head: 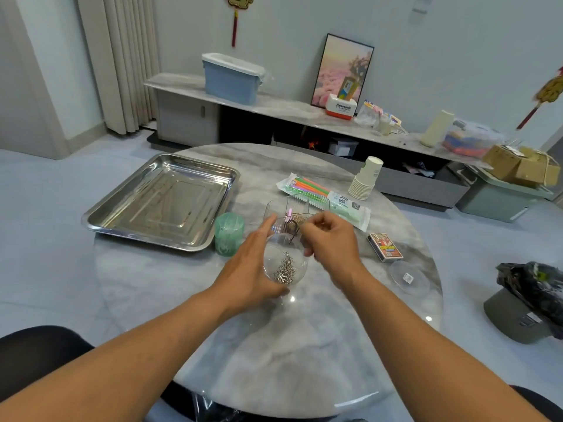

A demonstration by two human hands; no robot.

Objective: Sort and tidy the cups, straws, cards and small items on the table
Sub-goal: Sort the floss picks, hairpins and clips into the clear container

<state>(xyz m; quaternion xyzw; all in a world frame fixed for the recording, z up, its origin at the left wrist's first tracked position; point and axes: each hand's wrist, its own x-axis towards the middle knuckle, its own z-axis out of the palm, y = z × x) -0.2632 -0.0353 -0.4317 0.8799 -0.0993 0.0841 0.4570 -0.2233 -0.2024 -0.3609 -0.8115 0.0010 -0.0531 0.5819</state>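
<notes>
The left hand [248, 271] holds a clear jar [285, 260] of silver pins [285, 271]. Just above it, the right hand [330, 239] pinches something too small to tell.

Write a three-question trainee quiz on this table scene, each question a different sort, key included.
1. True or false: the steel tray holds the paper cups.
2. Multiple choice: the left hand grips A) the card box B) the clear container of metal clips C) the straw pack.
3. Fill in: the green cup stands beside the tray's ____ edge.

Key: 1 false, the cups stand stacked on the table, across from the tray. 2 B. 3 right, as seen in the head view. The right hand is curled at the container's mouth.
</notes>
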